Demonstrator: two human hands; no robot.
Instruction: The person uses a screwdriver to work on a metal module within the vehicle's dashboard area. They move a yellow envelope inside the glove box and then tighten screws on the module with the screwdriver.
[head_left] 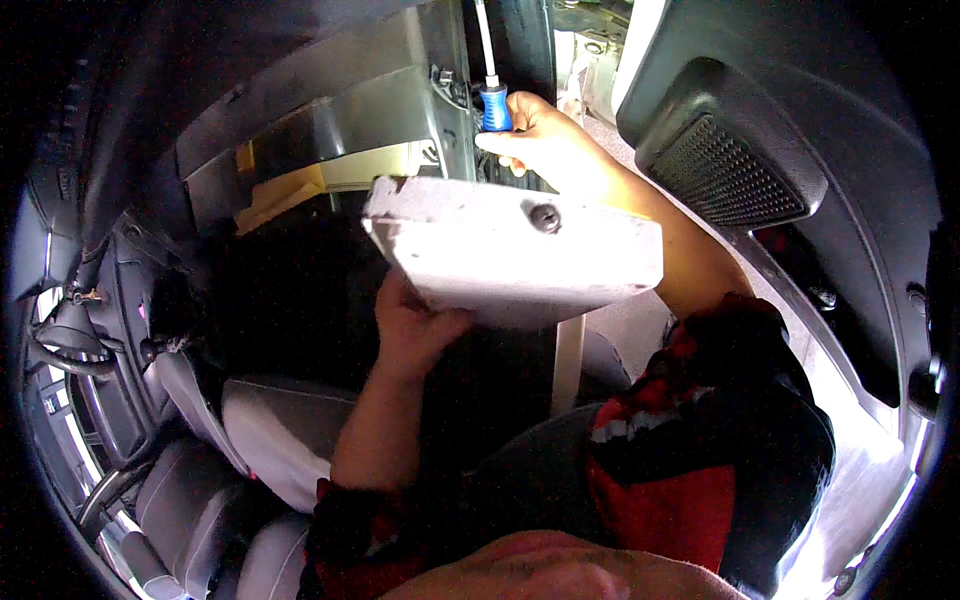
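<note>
A light grey, box-edged panel with a round dark fitting in its upper face is held up in front of me. My left hand grips its lower left edge; the thumb shows and the other fingers are partly hidden behind it. Beyond the panel, my right hand holds a screwdriver by its blue handle. The shaft points up and away, and its tip runs out of view. My right forearm passes behind the panel's right end.
I am inside a car. An opening in the dark dashboard lies at the upper left. On the right stands an open door with a speaker grille. Grey seats are at the lower left, and a steering wheel is at the far left.
</note>
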